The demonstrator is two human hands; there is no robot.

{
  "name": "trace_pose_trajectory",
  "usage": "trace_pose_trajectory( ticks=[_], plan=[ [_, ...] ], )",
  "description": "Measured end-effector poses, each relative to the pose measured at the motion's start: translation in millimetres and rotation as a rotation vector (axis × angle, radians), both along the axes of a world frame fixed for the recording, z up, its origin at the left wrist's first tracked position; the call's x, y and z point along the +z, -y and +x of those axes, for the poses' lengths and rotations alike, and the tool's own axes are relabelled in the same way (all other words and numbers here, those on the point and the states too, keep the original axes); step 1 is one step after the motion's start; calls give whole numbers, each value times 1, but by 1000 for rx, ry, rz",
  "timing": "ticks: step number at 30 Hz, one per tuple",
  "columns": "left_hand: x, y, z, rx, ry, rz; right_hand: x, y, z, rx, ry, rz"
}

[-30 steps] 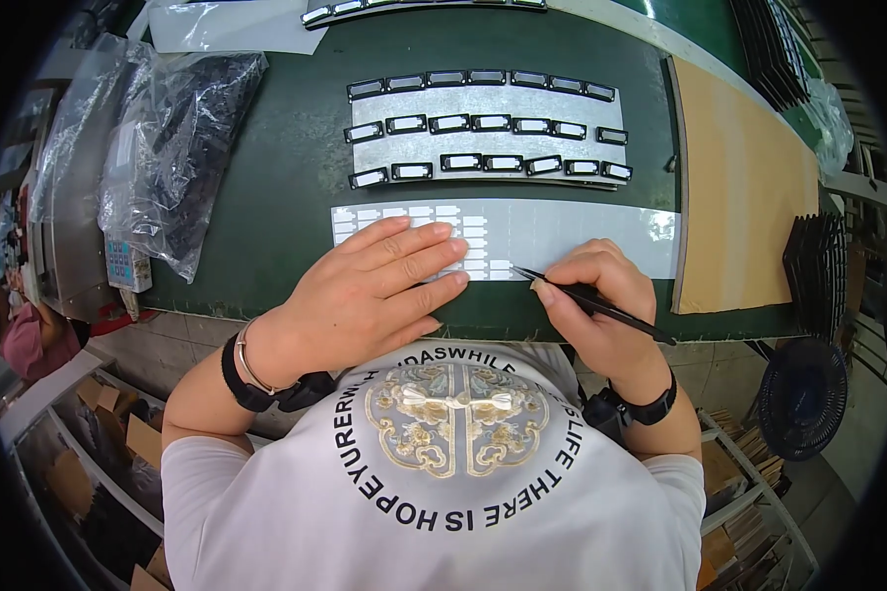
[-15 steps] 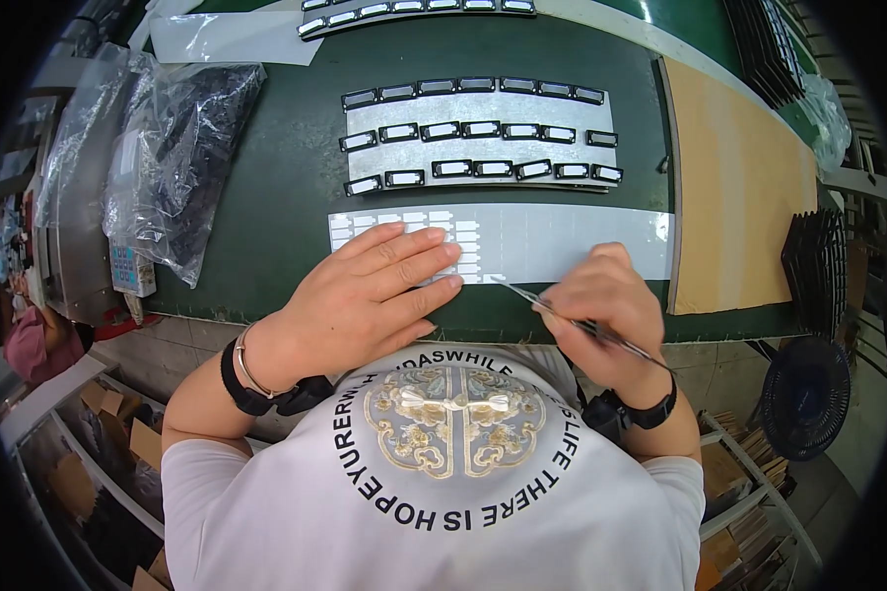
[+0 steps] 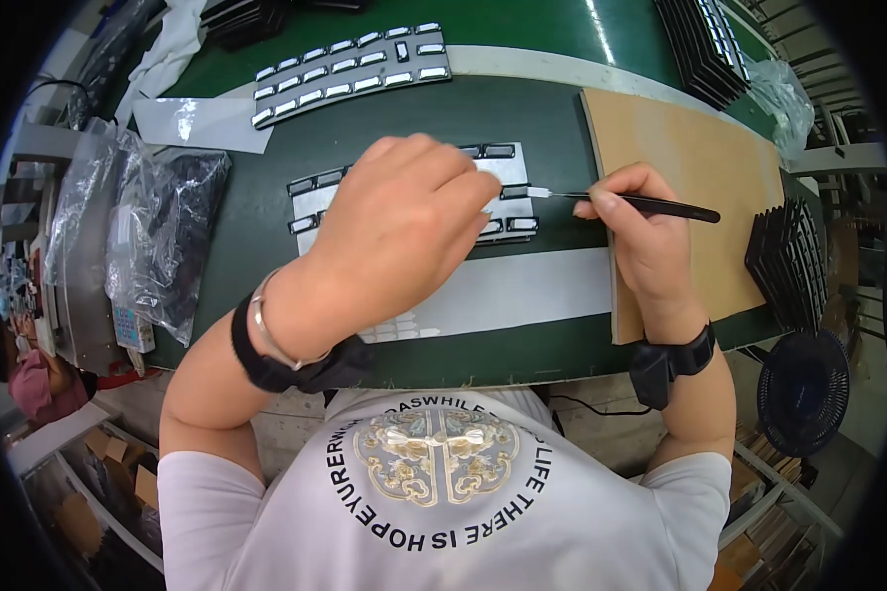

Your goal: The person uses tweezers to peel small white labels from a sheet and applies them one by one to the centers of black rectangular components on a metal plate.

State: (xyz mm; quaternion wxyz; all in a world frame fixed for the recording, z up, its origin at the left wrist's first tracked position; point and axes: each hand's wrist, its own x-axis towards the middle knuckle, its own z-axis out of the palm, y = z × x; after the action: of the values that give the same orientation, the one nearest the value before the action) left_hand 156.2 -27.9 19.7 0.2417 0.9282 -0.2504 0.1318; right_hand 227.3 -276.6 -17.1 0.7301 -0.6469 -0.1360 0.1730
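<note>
My right hand [image 3: 646, 227] grips dark-handled tweezers [image 3: 675, 208] pointing left. At their tip is a small white label [image 3: 539, 193], by the right edge of a light plate [image 3: 308, 204] set with rows of small black-framed pieces [image 3: 522, 225]. Over this plate hangs my left hand [image 3: 399, 231], its fingers curled in and closed. Its fingertips are hidden, so whatever they hold does not show. Nearer to me lies a pale label sheet [image 3: 542, 284], with white labels at its left end partly under my left forearm.
A second plate of pieces [image 3: 350, 79] lies farther back. To the right are a tan board [image 3: 685, 138] and stacked black parts [image 3: 786, 261]. Clear plastic bags [image 3: 163, 236] and a keypad device [image 3: 131, 328] are at left. A dark fan [image 3: 803, 394] stands beyond the table's right edge.
Both hands have moved away from the label sheet, up toward the plate of pieces. The tweezers now carry a white label, and my left fingers have gone from flat to curled.
</note>
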Motion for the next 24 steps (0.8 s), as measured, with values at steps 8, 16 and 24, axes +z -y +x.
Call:
trace_pose_trajectory(
  ticks=[8,16,24],
  plan=[
    [-24,17,30,79,-12,58,0,-7,2,29,-9,-53],
    [-33,16,32,75,32,21,-1,-10,3,72,28,-133],
    [-29,11,32,33,0,49,-2,-11,2,79,27,-144]
  ],
)
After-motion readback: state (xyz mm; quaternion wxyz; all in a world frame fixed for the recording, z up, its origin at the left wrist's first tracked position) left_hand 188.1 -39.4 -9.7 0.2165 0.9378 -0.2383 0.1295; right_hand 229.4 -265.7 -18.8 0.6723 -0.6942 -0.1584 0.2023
